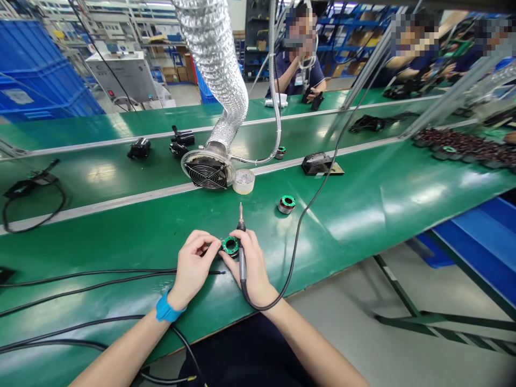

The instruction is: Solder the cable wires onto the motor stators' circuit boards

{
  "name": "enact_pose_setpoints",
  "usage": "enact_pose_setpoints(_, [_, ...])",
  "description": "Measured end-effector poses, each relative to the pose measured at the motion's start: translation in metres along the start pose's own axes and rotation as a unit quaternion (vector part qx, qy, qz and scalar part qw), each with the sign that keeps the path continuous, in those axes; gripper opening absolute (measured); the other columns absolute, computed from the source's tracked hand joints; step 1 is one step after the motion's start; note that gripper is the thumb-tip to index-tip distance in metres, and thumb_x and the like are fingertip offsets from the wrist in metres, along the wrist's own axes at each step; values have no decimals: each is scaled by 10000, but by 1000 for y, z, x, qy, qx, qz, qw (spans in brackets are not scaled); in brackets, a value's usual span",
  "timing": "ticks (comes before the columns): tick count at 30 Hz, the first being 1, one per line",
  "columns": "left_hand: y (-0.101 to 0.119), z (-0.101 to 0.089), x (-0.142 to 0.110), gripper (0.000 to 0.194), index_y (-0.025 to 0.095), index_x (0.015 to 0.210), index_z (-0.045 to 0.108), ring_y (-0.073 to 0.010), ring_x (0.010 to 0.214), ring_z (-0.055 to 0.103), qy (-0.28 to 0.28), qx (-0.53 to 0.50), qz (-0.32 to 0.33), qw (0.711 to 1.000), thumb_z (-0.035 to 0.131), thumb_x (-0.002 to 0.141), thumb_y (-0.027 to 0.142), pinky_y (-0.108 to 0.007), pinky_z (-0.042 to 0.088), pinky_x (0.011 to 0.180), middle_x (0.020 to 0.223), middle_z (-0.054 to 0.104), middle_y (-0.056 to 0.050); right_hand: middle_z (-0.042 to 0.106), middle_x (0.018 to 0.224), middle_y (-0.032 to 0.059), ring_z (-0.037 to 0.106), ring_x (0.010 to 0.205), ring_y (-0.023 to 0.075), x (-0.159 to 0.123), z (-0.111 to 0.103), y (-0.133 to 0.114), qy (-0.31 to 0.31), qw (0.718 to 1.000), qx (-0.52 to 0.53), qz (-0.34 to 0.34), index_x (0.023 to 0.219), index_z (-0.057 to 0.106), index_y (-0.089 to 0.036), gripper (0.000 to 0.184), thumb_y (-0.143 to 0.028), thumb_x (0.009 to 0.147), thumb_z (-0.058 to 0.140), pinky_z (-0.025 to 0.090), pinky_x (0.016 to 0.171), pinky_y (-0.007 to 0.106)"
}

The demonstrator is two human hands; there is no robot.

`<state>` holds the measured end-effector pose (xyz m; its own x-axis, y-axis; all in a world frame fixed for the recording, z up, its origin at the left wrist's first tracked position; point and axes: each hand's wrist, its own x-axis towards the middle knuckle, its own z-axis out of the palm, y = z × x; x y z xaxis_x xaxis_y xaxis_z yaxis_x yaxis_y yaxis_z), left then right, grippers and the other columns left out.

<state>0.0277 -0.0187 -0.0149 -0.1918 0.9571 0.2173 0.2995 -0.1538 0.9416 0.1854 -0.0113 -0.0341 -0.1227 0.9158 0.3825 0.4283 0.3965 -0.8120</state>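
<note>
A small round part with a green ring point(230, 245) sits between my two hands on the green bench point(363, 215). My left hand point(193, 264) pinches its left side with the fingertips. My right hand point(249, 263) touches its right side and also grips a soldering iron point(241, 236), whose tip points up and away from me. The iron's black cable point(306, 209) loops off to the right and up. A blue band point(167, 310) wraps my left wrist.
A second green-ringed part point(286, 203) lies further back on the right. A fume fan on a silver hose point(208, 171), a solder spool point(243, 181) and a black stand point(318, 163) stand behind. Black cables point(80, 279) cross the left. People work across the bench.
</note>
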Motion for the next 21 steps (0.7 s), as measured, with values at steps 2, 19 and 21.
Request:
enact_pose_setpoints(2, [0, 1, -1, 203, 185, 785, 739, -146, 762, 599, -12, 12, 12, 1000, 723, 892, 357, -240, 481, 621, 943, 603, -52, 566, 1150, 50, 654, 968, 201, 0, 1, 1, -10, 999, 30, -8, 1216, 572, -257, 362, -187, 892, 718, 564, 861, 327])
enact_pose_setpoints(19, [1, 3, -11, 199, 181, 783, 667, -132, 790, 614, -84, 103, 61, 989, 638, 963, 262, -244, 460, 656, 977, 628, -46, 646, 698, -21, 598, 605, 124, -33, -34, 5, 127, 984, 107, -63, 985, 748, -228, 184, -150, 999, 583, 511, 643, 265])
enact_pose_setpoints(21, [2, 3, -11, 205, 180, 774, 661, -130, 779, 609, -81, 103, 58, 990, 639, 961, 260, -242, 453, 641, 973, 627, -46, 584, 577, -38, 565, 525, 109, -38, -38, 5, 157, 975, 140, -69, 843, 741, -214, 311, -128, 1015, 497, 473, 592, 258])
